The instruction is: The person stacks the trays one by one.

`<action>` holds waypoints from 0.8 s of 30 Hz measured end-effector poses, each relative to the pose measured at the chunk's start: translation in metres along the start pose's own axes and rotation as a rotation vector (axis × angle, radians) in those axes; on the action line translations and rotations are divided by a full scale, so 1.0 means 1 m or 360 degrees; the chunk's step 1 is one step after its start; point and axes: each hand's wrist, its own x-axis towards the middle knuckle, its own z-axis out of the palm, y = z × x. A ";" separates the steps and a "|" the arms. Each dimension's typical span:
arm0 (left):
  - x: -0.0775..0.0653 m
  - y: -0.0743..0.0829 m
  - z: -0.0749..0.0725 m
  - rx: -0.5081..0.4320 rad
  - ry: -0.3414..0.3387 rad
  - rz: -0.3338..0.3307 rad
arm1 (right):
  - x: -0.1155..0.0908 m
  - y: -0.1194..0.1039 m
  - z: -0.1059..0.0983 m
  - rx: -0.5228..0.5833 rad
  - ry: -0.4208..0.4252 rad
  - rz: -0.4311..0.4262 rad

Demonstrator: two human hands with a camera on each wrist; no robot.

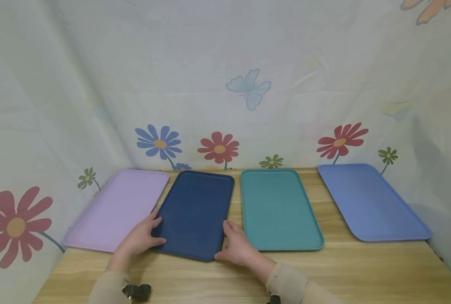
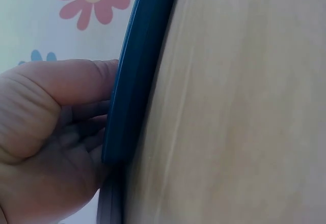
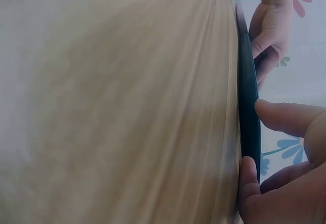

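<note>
A dark navy tray [image 1: 196,211] lies slightly turned on the wooden table between a lilac tray [image 1: 123,207] and a teal tray [image 1: 280,211]. My left hand [image 1: 143,235] grips its left edge near the front corner, thumb over the rim; in the left wrist view the thumb [image 2: 84,81] meets the rim and the other fingers are partly hidden behind it. At the front right corner, my right hand [image 1: 238,247] pinches the edge. The right wrist view has one fingertip [image 3: 248,170] low at the rim and another digit [image 3: 277,114] at its upper side.
A periwinkle blue tray [image 1: 371,202] lies at the far right of the table [image 1: 347,270], apart from the teal one. Behind the row hangs a pale cloth [image 1: 195,84] printed with flowers and butterflies, which also closes in both sides.
</note>
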 end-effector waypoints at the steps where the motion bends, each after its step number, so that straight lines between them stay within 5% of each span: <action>1: 0.000 0.001 0.000 0.0015 -0.0003 -0.0011 | 0.000 0.000 0.000 0.0003 0.0000 0.0002; 24: 0.009 0.012 -0.005 0.0011 -0.0026 -0.0224 | 0.006 0.005 -0.002 0.0540 -0.0001 0.0034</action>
